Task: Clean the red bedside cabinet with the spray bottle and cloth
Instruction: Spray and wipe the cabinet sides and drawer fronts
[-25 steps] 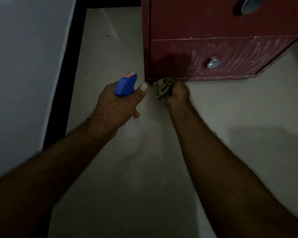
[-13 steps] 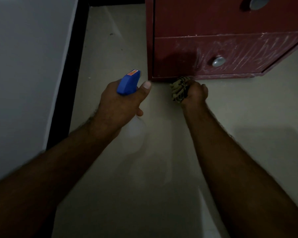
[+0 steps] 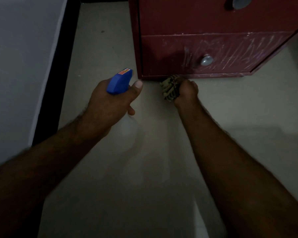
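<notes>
The red bedside cabinet (image 3: 213,23) stands on the floor at the top right, with two drawers and round metal knobs. Pale smears streak the lower drawer front (image 3: 247,52). My left hand (image 3: 110,102) grips the spray bottle by its blue trigger head (image 3: 119,81); the pale bottle body (image 3: 127,127) hangs below my palm. My right hand (image 3: 186,92) grips a bunched, patterned beige cloth (image 3: 169,87) and holds it against the cabinet's bottom front edge, left of the lower knob (image 3: 206,60).
Pale tiled floor (image 3: 144,169) spreads below and to the left of the cabinet. A white wall (image 3: 16,57) with a black skirting strip (image 3: 59,66) runs along the left side. A narrow floor gap lies between skirting and cabinet.
My right hand has slid the cloth to the right along the cabinet's bottom edge. My left hand keeps the bottle in about the same place.
</notes>
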The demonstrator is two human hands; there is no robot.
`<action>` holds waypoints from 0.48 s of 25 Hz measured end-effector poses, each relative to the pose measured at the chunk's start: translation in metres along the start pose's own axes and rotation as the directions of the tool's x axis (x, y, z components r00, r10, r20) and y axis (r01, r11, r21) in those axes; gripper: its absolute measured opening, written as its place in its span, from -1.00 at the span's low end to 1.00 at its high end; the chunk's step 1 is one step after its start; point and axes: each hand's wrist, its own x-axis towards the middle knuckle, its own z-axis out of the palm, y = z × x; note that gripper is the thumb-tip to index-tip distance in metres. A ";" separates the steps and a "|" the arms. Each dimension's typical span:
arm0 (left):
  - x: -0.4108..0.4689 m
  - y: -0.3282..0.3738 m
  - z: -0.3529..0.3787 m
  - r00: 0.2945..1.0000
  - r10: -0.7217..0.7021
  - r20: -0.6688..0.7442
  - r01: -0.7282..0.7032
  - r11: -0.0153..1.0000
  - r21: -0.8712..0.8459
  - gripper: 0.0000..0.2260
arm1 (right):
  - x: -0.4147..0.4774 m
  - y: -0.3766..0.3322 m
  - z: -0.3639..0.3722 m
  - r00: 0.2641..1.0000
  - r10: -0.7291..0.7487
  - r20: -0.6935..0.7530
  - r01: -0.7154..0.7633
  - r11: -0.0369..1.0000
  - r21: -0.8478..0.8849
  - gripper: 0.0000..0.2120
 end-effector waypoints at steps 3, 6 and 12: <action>-0.004 0.003 0.009 0.999 -0.042 0.029 0.042 0.999 0.011 -0.70 | 0.004 -0.010 -0.012 0.996 -0.060 -0.064 0.059 0.998 -0.017 -0.18; -0.006 0.006 0.016 0.998 -0.051 0.031 0.051 0.999 -0.004 -0.72 | 0.027 -0.017 -0.030 0.996 0.031 -0.079 -0.017 0.985 0.170 -0.22; -0.002 0.026 0.029 1.000 -0.020 0.012 0.020 0.999 -0.046 -0.75 | -0.005 -0.023 -0.020 0.999 0.033 -0.016 -0.032 0.995 0.091 -0.29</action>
